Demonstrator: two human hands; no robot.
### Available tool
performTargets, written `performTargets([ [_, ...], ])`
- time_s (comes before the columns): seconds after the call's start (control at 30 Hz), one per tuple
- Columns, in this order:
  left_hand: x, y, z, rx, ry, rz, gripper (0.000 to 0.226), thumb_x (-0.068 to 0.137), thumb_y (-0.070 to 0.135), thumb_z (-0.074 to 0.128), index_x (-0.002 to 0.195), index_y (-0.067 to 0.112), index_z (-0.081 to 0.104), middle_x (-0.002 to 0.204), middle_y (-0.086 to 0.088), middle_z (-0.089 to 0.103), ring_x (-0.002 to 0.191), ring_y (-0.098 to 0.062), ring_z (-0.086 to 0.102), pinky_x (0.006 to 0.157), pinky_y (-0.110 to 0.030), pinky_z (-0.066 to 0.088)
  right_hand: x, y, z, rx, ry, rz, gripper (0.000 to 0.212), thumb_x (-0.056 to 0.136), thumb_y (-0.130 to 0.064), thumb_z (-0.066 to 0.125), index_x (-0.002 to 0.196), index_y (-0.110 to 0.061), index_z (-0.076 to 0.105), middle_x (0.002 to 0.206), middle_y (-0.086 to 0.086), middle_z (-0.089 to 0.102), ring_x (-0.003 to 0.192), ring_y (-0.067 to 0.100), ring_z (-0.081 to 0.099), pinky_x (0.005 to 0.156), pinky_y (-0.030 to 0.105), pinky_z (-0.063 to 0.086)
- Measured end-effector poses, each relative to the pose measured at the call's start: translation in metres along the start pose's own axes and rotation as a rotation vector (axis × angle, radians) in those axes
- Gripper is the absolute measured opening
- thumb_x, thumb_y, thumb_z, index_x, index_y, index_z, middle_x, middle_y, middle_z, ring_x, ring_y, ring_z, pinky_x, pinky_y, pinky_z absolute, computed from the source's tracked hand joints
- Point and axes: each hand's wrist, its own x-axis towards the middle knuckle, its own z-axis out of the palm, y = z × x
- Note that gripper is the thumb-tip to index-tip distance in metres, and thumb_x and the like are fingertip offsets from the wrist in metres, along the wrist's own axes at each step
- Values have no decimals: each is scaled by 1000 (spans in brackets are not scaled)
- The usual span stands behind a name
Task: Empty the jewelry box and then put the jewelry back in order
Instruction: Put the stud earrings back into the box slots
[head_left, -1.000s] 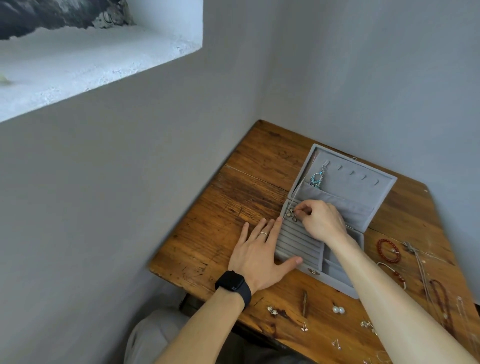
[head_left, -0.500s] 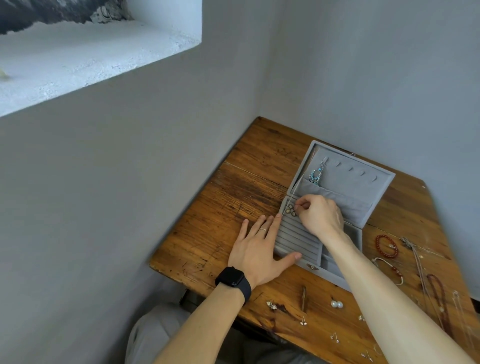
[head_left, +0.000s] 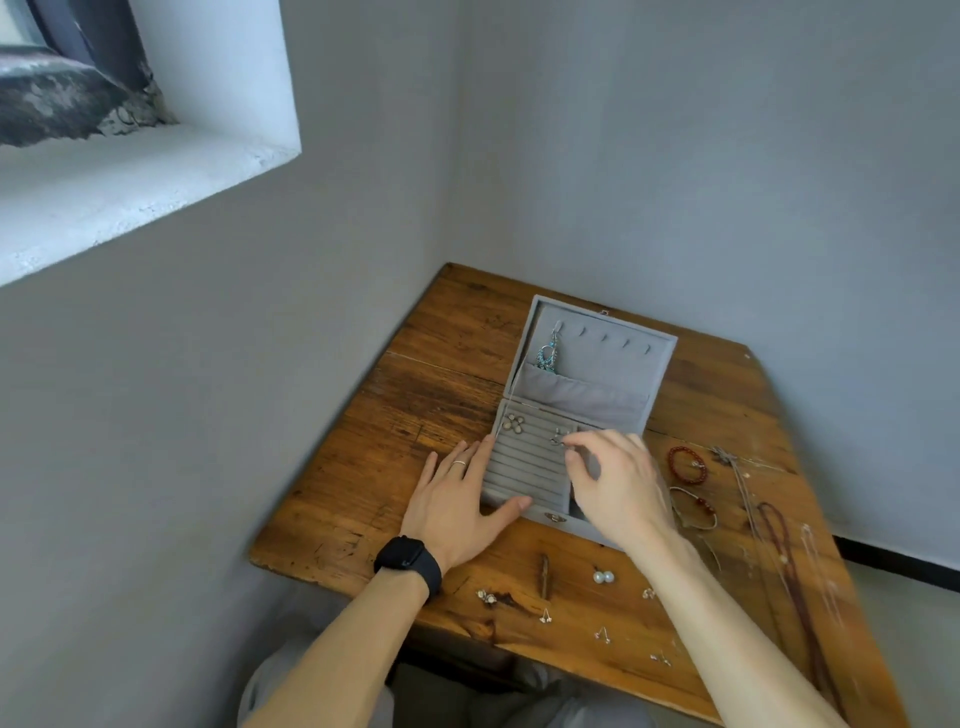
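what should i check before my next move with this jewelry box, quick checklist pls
1. Jewelry box lid open, leaning back: ok.
2. Left hand steadying the box, flat beside it with the thumb on the front edge: ok.
3. Right hand grip on the small silver piece at its fingertips: cannot tell.
4. Silver piece seated in a slot: cannot tell.
5. Free slots in the rows: ok, only the earring cluster sits in the far left corner.
6. Everything back in the box: not ok; pearl earrings and red bracelet lie on the table.
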Motion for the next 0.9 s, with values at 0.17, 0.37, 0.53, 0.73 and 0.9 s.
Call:
performTargets([
  [0.17,-14,-7,-3,-4,-22,20,84,93,75,31,159,33,3,164,8,22,152,-7,11,124,-31,1,-73,29,-18,58,25,115,20,92,-28,68,111,-30,72,102,-19,64,99,6,46,81,23,39],
  [0.37,-33,-4,-6,98,-15,-23,71,101,61,29,160,25,12,165,9,20,152,-4,7,124,-32,0,-123,41,-12,23,-92,174,28,92,-31,69,119,-34,70,114,-18,67,103,4,43,85,20,39],
  [0.53,-43,-5,-6,124,-41,-42,66,102,60,24,159,27,19,165,11,15,152,-6,6,123,-32,0,-127,36,-4,-3,-77,167,29,93,-36,67,122,-33,71,118,-16,67,107,9,48,86,24,44],
  [0.73,-43,-3,-8,28,-33,-53,63,101,58,35,155,24,33,163,7,25,152,-10,14,124,-36,5,-134,34,-8,-31,-11,200,18,95,-36,65,109,-29,74,109,-14,70,102,11,51,81,23,45],
  [0.9,-50,10,-19,-241,93,-165,38,95,36,63,130,25,53,133,2,54,133,-21,45,106,-33,39,-162,50,-23,511,178,473,13,94,-24,69,99,-36,69,92,-28,70,94,-8,63,70,2,43],
])
